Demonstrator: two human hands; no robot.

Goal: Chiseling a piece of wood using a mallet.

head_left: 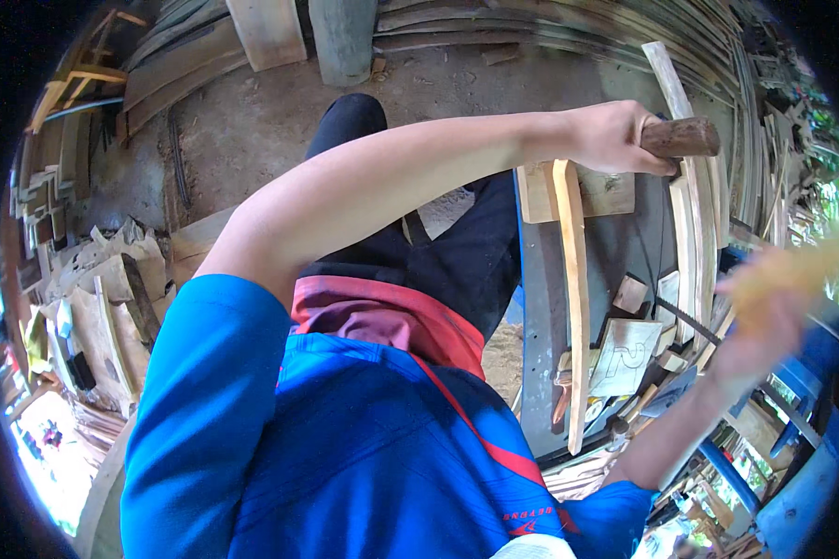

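My left arm reaches across to the right, and my left hand (615, 138) is closed round a thick brown wooden handle (682, 138). What the handle belongs to is mostly hidden. Under that fist are long pale wooden strips (694, 214) lying along the dark grey bench. Farther right, my right hand (764, 303) is smeared by motion. A yellowish blur surrounds its fingers, so what it holds, if anything, cannot be made out. A dark ridged strip (690, 321) runs at a slant toward that hand.
A curved light wooden bar (573, 307) lies on the grey bench (541, 307) beside my leg. A flat piece with a drawn mark (626, 359) and small offcuts lie near it. Stacked boards (531, 23) line the far side. Blue framework (797, 373) stands at right.
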